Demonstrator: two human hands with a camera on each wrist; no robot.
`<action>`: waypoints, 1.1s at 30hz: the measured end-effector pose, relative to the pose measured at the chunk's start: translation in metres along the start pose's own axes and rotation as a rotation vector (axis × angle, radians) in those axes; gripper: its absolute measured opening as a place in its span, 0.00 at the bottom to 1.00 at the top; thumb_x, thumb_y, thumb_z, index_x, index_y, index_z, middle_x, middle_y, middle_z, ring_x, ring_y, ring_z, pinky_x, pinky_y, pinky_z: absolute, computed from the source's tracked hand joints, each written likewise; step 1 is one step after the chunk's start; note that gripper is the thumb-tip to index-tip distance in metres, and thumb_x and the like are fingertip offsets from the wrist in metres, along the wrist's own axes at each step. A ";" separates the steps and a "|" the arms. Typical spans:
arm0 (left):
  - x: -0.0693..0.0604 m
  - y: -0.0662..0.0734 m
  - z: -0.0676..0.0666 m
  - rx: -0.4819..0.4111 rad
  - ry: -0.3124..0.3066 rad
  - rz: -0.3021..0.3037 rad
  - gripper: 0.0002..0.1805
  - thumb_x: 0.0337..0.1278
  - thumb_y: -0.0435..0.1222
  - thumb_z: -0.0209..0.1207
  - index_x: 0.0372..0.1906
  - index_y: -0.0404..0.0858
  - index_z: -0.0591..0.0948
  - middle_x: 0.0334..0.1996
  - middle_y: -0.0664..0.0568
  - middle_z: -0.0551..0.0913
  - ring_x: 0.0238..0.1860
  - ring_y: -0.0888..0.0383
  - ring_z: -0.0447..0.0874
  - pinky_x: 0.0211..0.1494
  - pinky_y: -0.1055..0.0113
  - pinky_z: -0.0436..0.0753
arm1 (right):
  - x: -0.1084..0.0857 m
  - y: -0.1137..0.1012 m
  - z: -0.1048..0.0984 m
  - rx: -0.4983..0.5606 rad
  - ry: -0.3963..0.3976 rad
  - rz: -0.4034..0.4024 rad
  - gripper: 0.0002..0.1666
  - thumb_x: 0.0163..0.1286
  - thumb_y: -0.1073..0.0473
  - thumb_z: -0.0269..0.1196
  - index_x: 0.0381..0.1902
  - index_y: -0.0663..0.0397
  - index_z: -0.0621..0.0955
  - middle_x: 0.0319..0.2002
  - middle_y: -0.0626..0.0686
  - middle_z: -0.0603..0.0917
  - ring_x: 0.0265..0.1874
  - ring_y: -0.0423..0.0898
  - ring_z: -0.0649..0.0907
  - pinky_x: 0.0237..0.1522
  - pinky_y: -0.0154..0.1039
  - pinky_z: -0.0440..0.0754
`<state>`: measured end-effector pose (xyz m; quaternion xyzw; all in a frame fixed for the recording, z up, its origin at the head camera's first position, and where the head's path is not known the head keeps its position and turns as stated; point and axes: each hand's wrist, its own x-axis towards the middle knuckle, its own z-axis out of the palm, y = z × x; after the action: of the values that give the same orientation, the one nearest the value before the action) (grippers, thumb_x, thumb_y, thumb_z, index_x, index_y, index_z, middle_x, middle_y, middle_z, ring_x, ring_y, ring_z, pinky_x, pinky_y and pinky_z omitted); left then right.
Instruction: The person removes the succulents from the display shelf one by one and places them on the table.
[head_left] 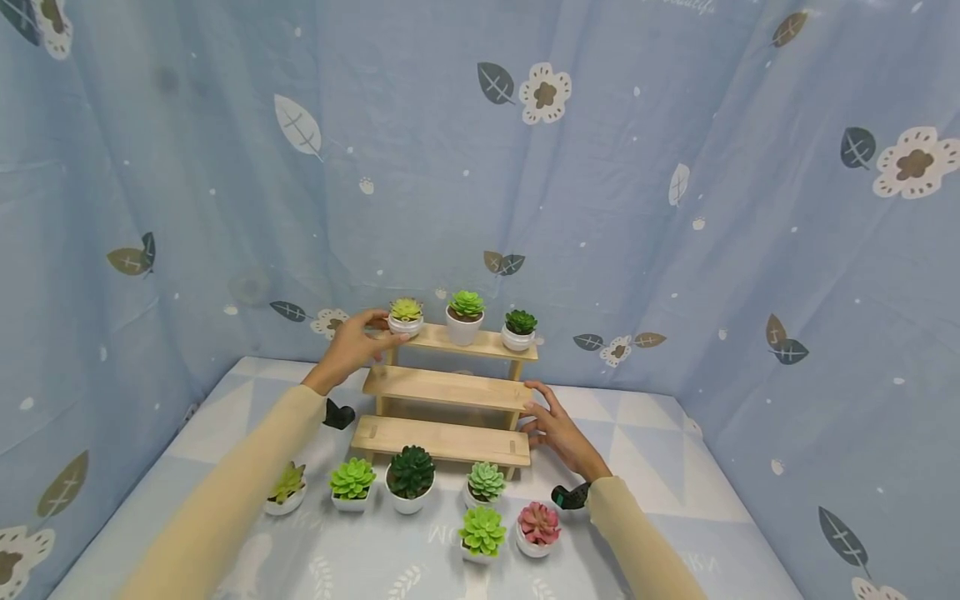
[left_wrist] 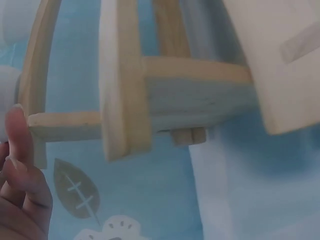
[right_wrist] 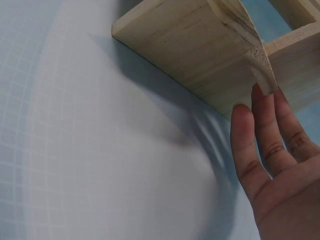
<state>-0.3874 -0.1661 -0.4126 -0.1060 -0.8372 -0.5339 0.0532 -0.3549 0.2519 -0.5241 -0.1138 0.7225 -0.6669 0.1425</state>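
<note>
A three-tier wooden stand (head_left: pixel 448 387) holds three potted succulents on its top shelf. At the top left end, my left hand (head_left: pixel 351 348) has thumb and fingers around the white pot of the yellow-green succulent (head_left: pixel 406 319). The left wrist view has the fingers (left_wrist: pixel 21 145) against the shelf end, beside a partly visible white pot (left_wrist: pixel 9 92). My right hand (head_left: pixel 558 429) is at the stand's right side, fingers spread. In the right wrist view, fingertips of this hand (right_wrist: pixel 280 165) touch the wooden edge (right_wrist: pixel 265 80), with nothing held.
In front of the stand are several potted succulents: a yellow-green one (head_left: pixel 286 492) at far left, a dark green one (head_left: pixel 410 477) and a pink one (head_left: pixel 537 529) at right. The middle shelf (head_left: pixel 446 387) and bottom shelf (head_left: pixel 442 439) carry no pots. A patterned curtain hangs behind.
</note>
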 end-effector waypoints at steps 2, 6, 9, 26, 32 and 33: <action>0.001 0.001 -0.003 -0.010 -0.025 0.000 0.47 0.59 0.55 0.71 0.77 0.39 0.66 0.65 0.41 0.75 0.32 0.40 0.85 0.38 0.48 0.85 | 0.001 0.000 0.000 0.002 0.000 0.003 0.36 0.82 0.43 0.55 0.80 0.31 0.56 0.57 0.62 0.76 0.44 0.55 0.85 0.45 0.54 0.84; 0.003 0.004 -0.007 -0.050 -0.073 -0.023 0.48 0.60 0.55 0.71 0.79 0.42 0.64 0.67 0.41 0.74 0.29 0.36 0.85 0.23 0.56 0.79 | 0.002 0.002 0.000 -0.001 -0.007 0.004 0.37 0.82 0.42 0.55 0.81 0.32 0.55 0.57 0.62 0.76 0.43 0.54 0.85 0.44 0.53 0.84; 0.003 0.005 -0.008 -0.100 -0.094 -0.063 0.50 0.59 0.55 0.71 0.80 0.44 0.62 0.69 0.42 0.72 0.30 0.35 0.86 0.16 0.62 0.71 | 0.002 0.002 0.000 0.001 -0.009 0.000 0.37 0.82 0.42 0.55 0.81 0.33 0.54 0.57 0.62 0.75 0.43 0.55 0.85 0.44 0.53 0.84; 0.010 0.003 0.001 -0.197 -0.085 -0.075 0.54 0.59 0.55 0.71 0.82 0.44 0.56 0.66 0.42 0.70 0.28 0.40 0.85 0.17 0.65 0.68 | 0.002 0.003 -0.001 0.011 -0.015 -0.015 0.38 0.82 0.44 0.55 0.82 0.35 0.53 0.57 0.62 0.76 0.43 0.56 0.84 0.44 0.53 0.85; 0.010 0.005 0.005 -0.192 -0.083 -0.098 0.54 0.59 0.56 0.71 0.83 0.45 0.55 0.73 0.41 0.65 0.28 0.42 0.85 0.21 0.59 0.73 | 0.001 0.003 -0.001 0.008 -0.004 -0.006 0.36 0.82 0.43 0.55 0.81 0.31 0.56 0.57 0.62 0.77 0.43 0.56 0.85 0.44 0.53 0.85; 0.011 0.005 0.006 -0.192 -0.083 -0.101 0.55 0.59 0.57 0.71 0.83 0.45 0.55 0.74 0.41 0.64 0.29 0.41 0.86 0.22 0.59 0.73 | 0.001 0.003 -0.001 0.009 0.001 -0.004 0.35 0.81 0.43 0.56 0.80 0.30 0.56 0.57 0.62 0.77 0.43 0.56 0.85 0.44 0.53 0.85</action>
<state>-0.3962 -0.1576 -0.4081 -0.0904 -0.7880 -0.6087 -0.0191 -0.3560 0.2528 -0.5266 -0.1143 0.7193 -0.6706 0.1411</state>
